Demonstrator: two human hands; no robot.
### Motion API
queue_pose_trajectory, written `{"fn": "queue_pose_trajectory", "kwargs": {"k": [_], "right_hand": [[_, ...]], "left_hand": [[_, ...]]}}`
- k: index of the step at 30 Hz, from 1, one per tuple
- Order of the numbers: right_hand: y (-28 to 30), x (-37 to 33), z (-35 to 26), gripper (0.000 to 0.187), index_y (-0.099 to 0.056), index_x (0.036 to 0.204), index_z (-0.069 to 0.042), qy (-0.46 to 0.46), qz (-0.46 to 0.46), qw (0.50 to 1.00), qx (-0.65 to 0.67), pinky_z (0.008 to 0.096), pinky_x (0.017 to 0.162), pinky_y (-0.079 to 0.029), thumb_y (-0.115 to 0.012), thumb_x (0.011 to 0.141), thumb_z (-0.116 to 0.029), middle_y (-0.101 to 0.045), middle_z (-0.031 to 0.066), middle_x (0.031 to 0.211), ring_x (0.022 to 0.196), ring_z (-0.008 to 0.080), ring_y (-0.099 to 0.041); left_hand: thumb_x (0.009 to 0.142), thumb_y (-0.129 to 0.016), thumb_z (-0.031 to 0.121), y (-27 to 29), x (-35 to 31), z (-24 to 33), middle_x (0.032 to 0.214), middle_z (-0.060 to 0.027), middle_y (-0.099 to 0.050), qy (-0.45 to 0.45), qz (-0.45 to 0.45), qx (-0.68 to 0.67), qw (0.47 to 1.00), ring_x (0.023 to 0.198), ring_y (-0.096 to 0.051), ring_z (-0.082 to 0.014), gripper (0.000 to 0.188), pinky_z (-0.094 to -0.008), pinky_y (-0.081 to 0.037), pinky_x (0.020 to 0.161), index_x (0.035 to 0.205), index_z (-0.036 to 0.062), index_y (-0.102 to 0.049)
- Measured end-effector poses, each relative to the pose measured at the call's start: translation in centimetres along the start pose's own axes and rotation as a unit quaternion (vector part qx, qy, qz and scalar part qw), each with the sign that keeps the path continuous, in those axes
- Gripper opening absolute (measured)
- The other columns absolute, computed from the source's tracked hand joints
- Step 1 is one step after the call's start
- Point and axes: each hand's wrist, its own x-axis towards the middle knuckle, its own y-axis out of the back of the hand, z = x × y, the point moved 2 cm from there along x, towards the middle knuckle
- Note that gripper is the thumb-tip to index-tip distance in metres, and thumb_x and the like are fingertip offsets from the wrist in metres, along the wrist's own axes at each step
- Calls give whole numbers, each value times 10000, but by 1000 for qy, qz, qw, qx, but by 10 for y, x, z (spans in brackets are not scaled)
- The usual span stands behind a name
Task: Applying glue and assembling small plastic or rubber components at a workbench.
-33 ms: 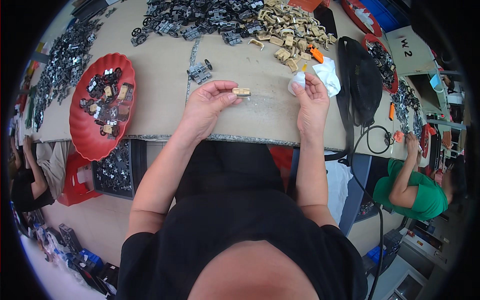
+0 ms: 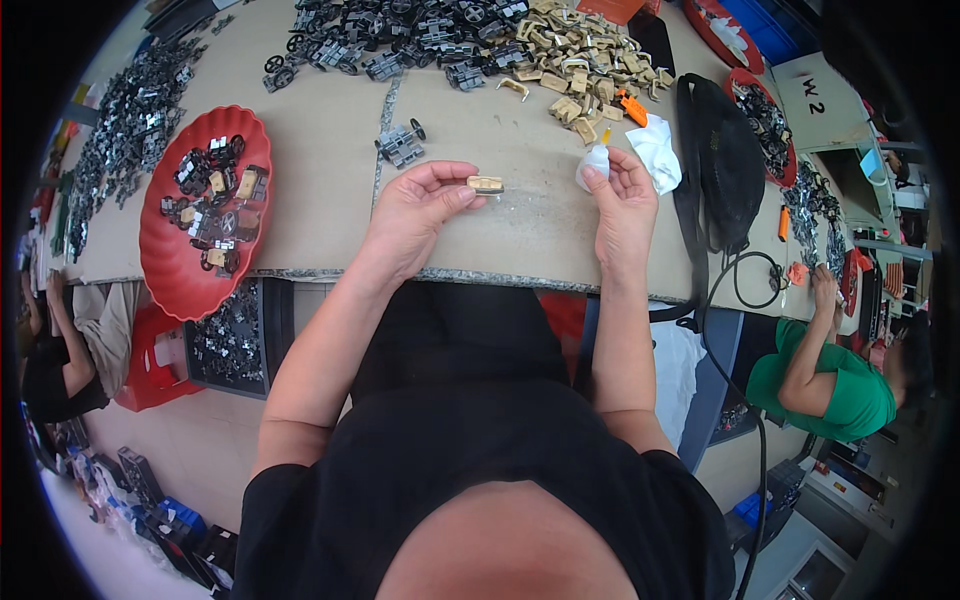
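My left hand [image 2: 415,215] pinches a small tan plastic part [image 2: 487,185] with a dark underside, just above the table [image 2: 520,240]. In my right hand [image 2: 626,205] is a small white squeeze bottle [image 2: 596,165], its thin yellow nozzle pointing up and away from me. Bottle and part are apart. Beyond my left hand lies one grey toy car chassis [image 2: 400,145] with a black wheel. Past the bottle are a heap of tan plastic parts [image 2: 585,65] and an orange piece [image 2: 634,108]. A crumpled white tissue [image 2: 654,152] lies beside my right hand.
At left stands a red scalloped tray [image 2: 160,255] holding several partly assembled toy cars. Grey and black chassis [image 2: 420,30] are heaped at the far side. A black bag [image 2: 725,165] with a strap lies right. A person in green [image 2: 830,385] works at far right, another person at far left.
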Motion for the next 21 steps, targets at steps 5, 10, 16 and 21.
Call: {"fn": "queue_pose_trajectory", "kwargs": {"k": [5, 10, 16, 21], "right_hand": [[4, -3, 3, 356, -482, 1063, 36, -6, 2, 1000, -10, 241, 842, -445, -643, 747, 58, -559, 94, 1008, 932, 135, -548], [11, -9, 3, 348, -485, 1058, 30, -1, 7, 1000, -18, 251, 845, -441, -654, 753, 28, -561, 90, 1006, 953, 139, -538], [7, -33, -10, 282, -502, 1113, 24, 141, 20, 978, -151, 236, 786, -424, -562, 854, -71, -552, 83, 1051, 907, 121, -521], [-31, -50, -1, 423, -432, 1232, 66, -185, -244, 919, 250, 221, 692, -412, -507, 908, -196, -546, 81, 1018, 832, 107, -494]], "left_hand": [[821, -582, -4, -7, 0, 1, 937, -110, -612, 3, -21, 1, 1000, 849, -595, -156, 222, -269, -494, 805, 1038, -41, -553], [815, -603, 28, -11, -1, 1, 948, -100, -620, 2, -40, 10, 999, 829, -596, -155, 229, -269, -495, 773, 1037, -22, -571], [820, -596, 21, -23, -5, 4, 961, -77, -619, 0, -55, 43, 998, 882, -574, -128, 219, -268, -460, 823, 1036, -12, -581], [825, -585, 14, -32, -7, 7, 991, -44, -583, -19, -87, 56, 994, 921, -547, -116, 209, -262, -425, 860, 1033, -2, -591]]}}
